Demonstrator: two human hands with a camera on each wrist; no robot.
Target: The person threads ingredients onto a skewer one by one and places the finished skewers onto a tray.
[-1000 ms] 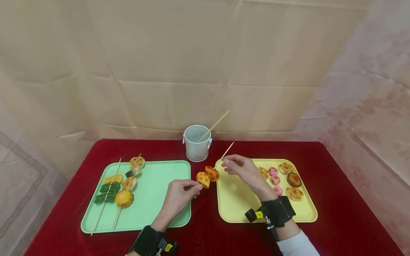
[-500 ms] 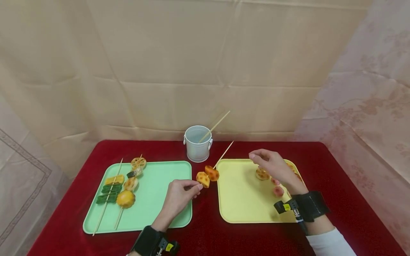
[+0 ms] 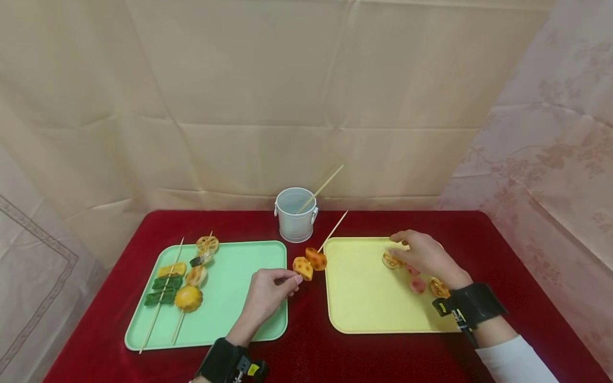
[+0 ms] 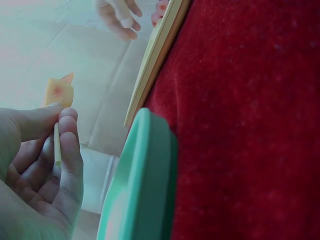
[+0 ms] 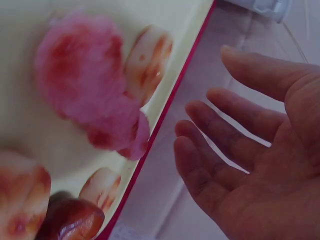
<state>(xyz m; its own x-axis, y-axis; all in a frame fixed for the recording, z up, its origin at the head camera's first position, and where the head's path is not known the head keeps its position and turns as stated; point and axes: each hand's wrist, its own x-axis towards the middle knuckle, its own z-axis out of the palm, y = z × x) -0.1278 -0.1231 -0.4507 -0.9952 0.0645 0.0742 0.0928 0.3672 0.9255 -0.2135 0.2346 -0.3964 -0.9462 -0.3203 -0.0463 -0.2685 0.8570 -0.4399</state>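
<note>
My left hand [image 3: 270,292] pinches the lower end of a wooden skewer [image 3: 333,231] between thumb and fingers, just below the food. Threaded on that skewer are a spotted yellow chunk [image 3: 303,268] and a browner orange chunk [image 3: 316,259]. Over the far right of the yellow tray [image 3: 359,303], my right hand [image 3: 423,255] has its fingers loosely spread, with nothing between them in the right wrist view. Its fingertips overlap a lotus root slice [image 3: 390,261] in the head view. Pink pieces [image 3: 417,285] lie below that hand, partly hidden, beside another lotus root slice [image 3: 438,288].
On the left, a green tray [image 3: 239,319] bears two loaded skewers, one with green pieces [image 3: 160,297], the other with a round yellow piece [image 3: 188,298]. A white bucket [image 3: 295,226] holding a bare skewer [image 3: 323,186] stands at the back. A brown round piece [image 5: 75,220] lies on the yellow tray.
My right hand has let go of the skewer's upper part and moved right, then lowered over the pieces on the yellow tray. The left hand keeps its place with the skewer.
</note>
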